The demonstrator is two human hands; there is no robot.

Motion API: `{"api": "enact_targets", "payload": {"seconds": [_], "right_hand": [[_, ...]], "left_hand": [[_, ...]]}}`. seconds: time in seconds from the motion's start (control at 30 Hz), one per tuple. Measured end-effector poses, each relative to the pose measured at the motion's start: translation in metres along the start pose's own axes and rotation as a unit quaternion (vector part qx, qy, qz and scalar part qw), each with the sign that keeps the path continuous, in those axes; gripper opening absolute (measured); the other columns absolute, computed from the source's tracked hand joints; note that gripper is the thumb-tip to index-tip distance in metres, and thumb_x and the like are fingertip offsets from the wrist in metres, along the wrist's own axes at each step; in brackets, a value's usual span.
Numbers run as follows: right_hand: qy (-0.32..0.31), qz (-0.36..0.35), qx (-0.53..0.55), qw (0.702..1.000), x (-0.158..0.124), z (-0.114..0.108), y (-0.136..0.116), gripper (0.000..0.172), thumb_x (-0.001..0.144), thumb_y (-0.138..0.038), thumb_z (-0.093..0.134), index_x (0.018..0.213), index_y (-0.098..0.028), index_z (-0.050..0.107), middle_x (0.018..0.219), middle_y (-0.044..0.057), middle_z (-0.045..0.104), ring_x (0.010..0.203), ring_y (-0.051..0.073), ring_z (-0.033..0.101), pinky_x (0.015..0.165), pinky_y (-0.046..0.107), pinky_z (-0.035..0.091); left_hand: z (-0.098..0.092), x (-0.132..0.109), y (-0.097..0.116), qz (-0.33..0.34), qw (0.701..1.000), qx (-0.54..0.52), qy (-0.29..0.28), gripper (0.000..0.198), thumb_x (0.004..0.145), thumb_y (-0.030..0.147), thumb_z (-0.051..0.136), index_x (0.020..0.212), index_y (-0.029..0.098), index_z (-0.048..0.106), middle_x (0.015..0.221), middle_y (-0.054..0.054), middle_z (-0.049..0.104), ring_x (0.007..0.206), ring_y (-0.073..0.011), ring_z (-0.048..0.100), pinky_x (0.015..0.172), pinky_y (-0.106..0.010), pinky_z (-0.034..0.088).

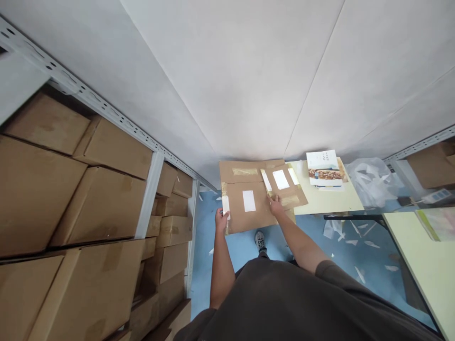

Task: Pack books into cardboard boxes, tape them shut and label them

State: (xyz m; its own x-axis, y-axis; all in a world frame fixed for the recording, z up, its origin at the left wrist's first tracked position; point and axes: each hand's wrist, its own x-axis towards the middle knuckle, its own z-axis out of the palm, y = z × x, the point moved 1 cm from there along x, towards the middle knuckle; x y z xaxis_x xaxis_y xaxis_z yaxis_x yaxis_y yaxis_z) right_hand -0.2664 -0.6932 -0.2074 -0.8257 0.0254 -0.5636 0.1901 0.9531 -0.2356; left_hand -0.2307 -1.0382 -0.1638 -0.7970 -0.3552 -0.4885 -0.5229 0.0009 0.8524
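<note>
A flat brown cardboard parcel [249, 208] with a white label lies at the near left edge of a pale yellow table [330, 199], partly overhanging the blue floor. My left hand [222, 220] grips its left edge, fingers curled round it. My right hand [275, 206] rests on a smaller brown parcel [284, 187] with white labels that lies on top, to the right. The right hand's fingers look pressed flat on it. Another brown parcel [245, 170] lies behind, against the wall.
Metal shelving [149, 199] packed with cardboard boxes [95, 208] fills the left side. Stacked booklets [324, 171] and a crumpled clear plastic bag [373, 182] sit on the table. A second pale table [426, 265] is at the right. Paper scraps litter the blue floor [341, 241].
</note>
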Motion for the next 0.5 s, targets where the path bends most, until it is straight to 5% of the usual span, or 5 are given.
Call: {"api": "enact_targets", "payload": {"seconds": [0.33,0.5], "right_hand": [[0.003,0.037,0.033,0.999,-0.005,-0.015,-0.024,0.09,0.096,-0.022,0.063,0.176,-0.031,0.022,0.182,0.018,0.013,0.165,0.039,0.026,0.122,0.051,0.043],[0.011,0.073,0.088,0.993,0.003,-0.033,-0.027,0.091,0.098,-0.028,0.06,0.177,-0.017,0.015,0.165,0.032,0.046,0.14,0.042,0.061,0.114,0.055,0.05]], "left_hand": [[-0.021,-0.012,0.015,0.028,0.999,0.019,0.005,0.043,0.073,0.041,0.08,0.106,0.021,0.06,0.088,-0.004,0.076,0.079,-0.0221,0.074,0.074,-0.032,0.057],[-0.031,-0.015,0.024,0.038,0.999,0.032,0.012,0.043,0.075,0.043,0.08,0.107,0.022,0.059,0.091,-0.004,0.075,0.082,-0.0217,0.074,0.074,-0.032,0.058]]}}
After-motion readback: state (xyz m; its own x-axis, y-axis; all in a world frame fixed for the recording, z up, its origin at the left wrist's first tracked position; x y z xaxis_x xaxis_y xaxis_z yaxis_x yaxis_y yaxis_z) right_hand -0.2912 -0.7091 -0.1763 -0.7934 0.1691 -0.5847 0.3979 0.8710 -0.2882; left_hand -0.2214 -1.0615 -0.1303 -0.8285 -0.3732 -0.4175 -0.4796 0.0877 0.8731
